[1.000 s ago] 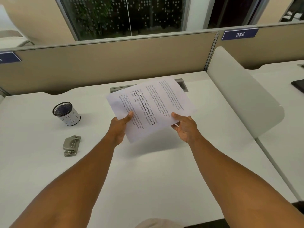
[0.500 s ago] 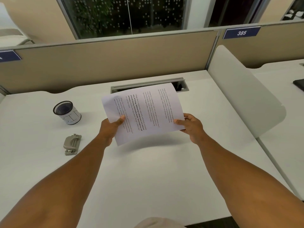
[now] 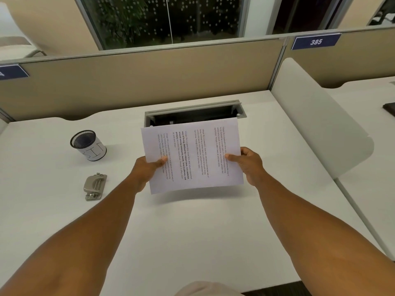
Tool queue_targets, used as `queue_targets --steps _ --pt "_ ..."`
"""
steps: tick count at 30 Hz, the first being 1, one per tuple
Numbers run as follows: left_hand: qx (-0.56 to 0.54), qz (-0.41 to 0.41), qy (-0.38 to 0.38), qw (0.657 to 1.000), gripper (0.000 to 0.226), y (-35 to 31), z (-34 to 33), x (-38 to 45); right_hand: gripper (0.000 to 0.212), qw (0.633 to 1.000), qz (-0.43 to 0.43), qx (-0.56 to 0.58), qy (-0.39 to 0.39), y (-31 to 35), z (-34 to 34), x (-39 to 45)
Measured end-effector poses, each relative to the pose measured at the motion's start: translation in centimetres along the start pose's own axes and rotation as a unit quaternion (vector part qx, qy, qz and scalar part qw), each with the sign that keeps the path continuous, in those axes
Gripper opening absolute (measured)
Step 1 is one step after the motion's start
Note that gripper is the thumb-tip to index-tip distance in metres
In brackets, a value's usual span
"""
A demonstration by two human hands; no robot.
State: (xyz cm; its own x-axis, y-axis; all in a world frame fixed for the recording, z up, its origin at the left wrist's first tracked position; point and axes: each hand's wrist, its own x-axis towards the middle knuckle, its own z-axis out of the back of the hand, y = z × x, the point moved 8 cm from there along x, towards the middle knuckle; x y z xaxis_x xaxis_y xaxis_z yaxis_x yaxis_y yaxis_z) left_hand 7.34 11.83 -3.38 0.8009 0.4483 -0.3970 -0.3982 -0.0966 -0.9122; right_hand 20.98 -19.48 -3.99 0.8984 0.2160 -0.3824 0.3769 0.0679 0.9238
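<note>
Above the desk [image 3: 192, 236], the sheet [image 3: 193, 154] hangs clear of it, just before the open cable slot [image 3: 192, 115]. The left hand [image 3: 145, 170] and right hand [image 3: 249, 165] each pinch a side edge (thumbs on top). I'd fear an uneven pull creasing it, or a slip into that slot.

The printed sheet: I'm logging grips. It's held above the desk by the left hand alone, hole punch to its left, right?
Not alone: the head view shows the right hand also pinching the printed sheet, opposite the left hand. The rest holds.
</note>
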Motion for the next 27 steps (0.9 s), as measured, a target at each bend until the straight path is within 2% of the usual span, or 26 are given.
queue_targets --steps 4,9,17,21,24,27 --pt "-0.015 -0.024 -0.033 0.999 0.031 -0.6 -0.4 0.0 0.022 1.000 0.027 0.006 -0.011 0.7 0.0 0.0" --pt "-0.029 -0.073 -0.061 0.995 0.038 -1.5 -0.8 0.1 0.025 0.998 0.059 -0.017 -0.026 1.7 0.1 0.0" --pt "-0.011 -0.087 -0.060 0.994 0.040 -0.2 -1.4 -0.3 0.030 0.996 0.073 -0.038 -0.023 1.1 0.4 -0.3" --pt "0.005 -0.070 -0.054 0.996 0.033 0.9 -1.4 -0.2 0.042 0.997 0.057 -0.039 -0.028 0.1 0.4 -0.4" --pt "0.011 -0.074 -0.055 0.996 0.021 0.7 -1.4 -0.3 0.042 0.997 0.056 -0.048 -0.029 0.0 0.3 -0.4" --pt "0.015 -0.087 -0.053 0.995 0.019 0.0 -1.5 -0.6 0.039 0.996 0.059 -0.051 -0.037 0.3 0.4 -0.3"
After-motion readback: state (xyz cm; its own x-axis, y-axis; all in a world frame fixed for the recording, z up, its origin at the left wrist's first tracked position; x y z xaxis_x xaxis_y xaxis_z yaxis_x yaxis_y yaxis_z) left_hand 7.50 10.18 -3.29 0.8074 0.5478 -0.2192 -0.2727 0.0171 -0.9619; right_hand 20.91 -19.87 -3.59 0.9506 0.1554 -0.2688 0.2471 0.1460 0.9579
